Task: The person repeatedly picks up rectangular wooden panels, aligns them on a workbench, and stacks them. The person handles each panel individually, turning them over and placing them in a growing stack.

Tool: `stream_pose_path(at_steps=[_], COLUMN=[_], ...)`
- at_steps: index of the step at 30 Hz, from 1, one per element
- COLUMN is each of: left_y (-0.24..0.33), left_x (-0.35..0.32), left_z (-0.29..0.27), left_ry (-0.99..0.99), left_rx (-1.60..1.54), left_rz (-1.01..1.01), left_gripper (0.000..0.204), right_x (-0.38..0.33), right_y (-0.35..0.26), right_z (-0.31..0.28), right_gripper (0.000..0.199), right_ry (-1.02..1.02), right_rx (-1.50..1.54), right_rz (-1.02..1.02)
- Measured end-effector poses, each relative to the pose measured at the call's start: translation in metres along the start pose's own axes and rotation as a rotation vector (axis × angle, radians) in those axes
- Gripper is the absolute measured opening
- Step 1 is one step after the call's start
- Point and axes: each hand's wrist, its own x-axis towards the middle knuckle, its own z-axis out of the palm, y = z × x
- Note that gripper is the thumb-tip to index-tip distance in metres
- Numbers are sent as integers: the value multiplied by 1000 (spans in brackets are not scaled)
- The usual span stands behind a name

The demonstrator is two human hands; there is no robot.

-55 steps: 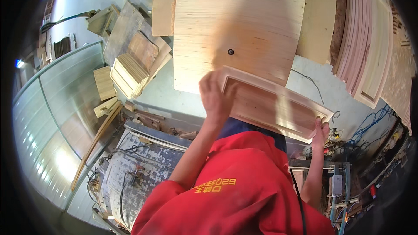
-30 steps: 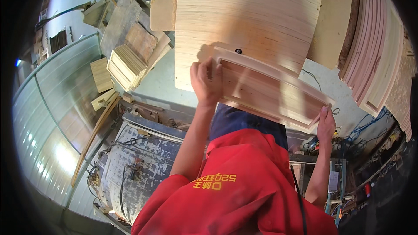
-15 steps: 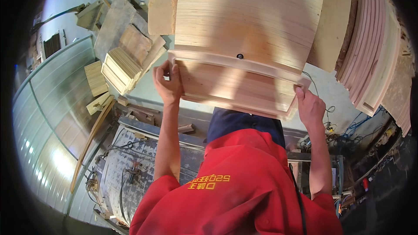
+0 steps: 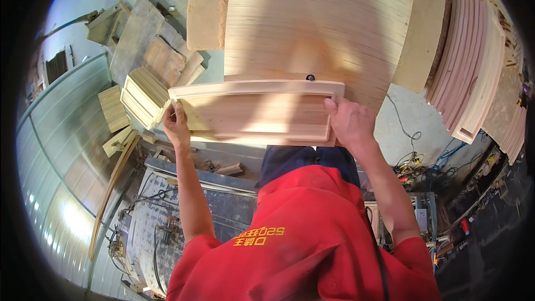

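Between my hands is a long wooden panel with a raised frame (image 4: 256,114), held level in front of my waist. My left hand (image 4: 177,125) is closed on its left end, thumb over the frame's edge. At the right end my right hand (image 4: 352,122) grips the frame, its thumb on the top face and the other fingers partly hidden. Just beyond the panel lies a pale plywood board (image 4: 312,22) on the bench. A small black knob (image 4: 310,78) sits by the panel's far edge.
On the right stands a row of similar framed panels (image 4: 465,61). Smaller framed wooden pieces (image 4: 142,100) are stacked at the left beside loose boards (image 4: 142,44). Cables (image 4: 412,161) trail on the floor at right. A paint-worn machine surface (image 4: 161,217) lies at lower left.
Both hands have carried the framed panel to the left and turned it, so it now lies nearly straight across in front of me. My grip stays at both ends.
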Motion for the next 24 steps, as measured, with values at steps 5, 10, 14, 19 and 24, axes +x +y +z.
stream_pose_path(at_steps=[5,10,14,19,24], left_y=[-43,-67,-53,106,194], left_x=[23,33,4,-60,-136], left_z=[-39,-75,-100,-180,-252], left_ry=[37,-19,-80,-331,-84], left_rx=[65,189,222,98,786], left_rz=[15,-70,-148,-66,714], left_gripper=[34,45,47,36,47], right_x=[4,6,-8,-103,-98], right_y=[-35,-52,-61,-69,-95], right_z=[6,22,-2,2,7], right_gripper=[62,61,41,60,42], right_ry=[-16,79,-36,316,515], right_rx=[7,56,100,330,484], right_rz=[-52,-136,-145,-802,-966])
